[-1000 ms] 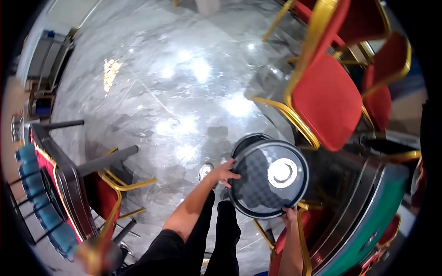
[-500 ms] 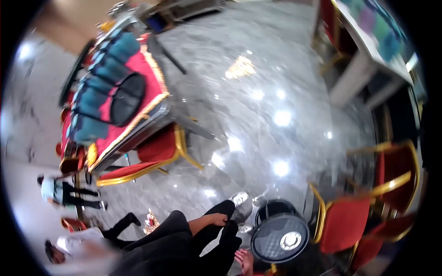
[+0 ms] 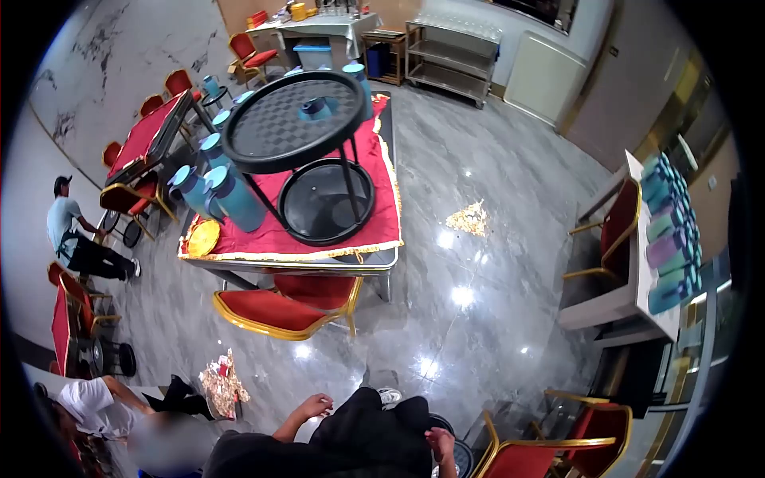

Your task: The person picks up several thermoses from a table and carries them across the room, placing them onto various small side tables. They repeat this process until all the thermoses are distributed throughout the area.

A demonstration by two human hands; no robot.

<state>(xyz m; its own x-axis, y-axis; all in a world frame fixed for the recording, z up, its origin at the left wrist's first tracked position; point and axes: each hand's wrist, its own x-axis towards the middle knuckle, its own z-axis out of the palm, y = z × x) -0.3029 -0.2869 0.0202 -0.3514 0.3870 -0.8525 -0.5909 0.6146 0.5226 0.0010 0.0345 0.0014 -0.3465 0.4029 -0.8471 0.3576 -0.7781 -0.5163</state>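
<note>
My left hand (image 3: 315, 405) hangs by my dark trouser leg with loosely curled fingers and nothing in it. At the bottom edge, my right hand (image 3: 441, 440) rests on the rim of a black round tray stand (image 3: 464, 456). My body hides most of that stand, and it sits low beside my legs. My white shoe (image 3: 389, 394) stands on the glossy grey marble floor (image 3: 478, 303).
Ahead is a table with a red cloth (image 3: 374, 231) bearing a second two-tier black stand (image 3: 291, 119) and teal jugs (image 3: 235, 199). Red gold-framed chairs (image 3: 271, 311) (image 3: 590, 438) flank me. A white table (image 3: 629, 307) at the right bears jugs. One person (image 3: 72, 235) stands left, another (image 3: 96, 402) crouches near litter (image 3: 223, 382).
The view has swung up from the floor to the room. My left hand has let go of the black stand and dropped to my side. The stand is now lower, nearly out of view.
</note>
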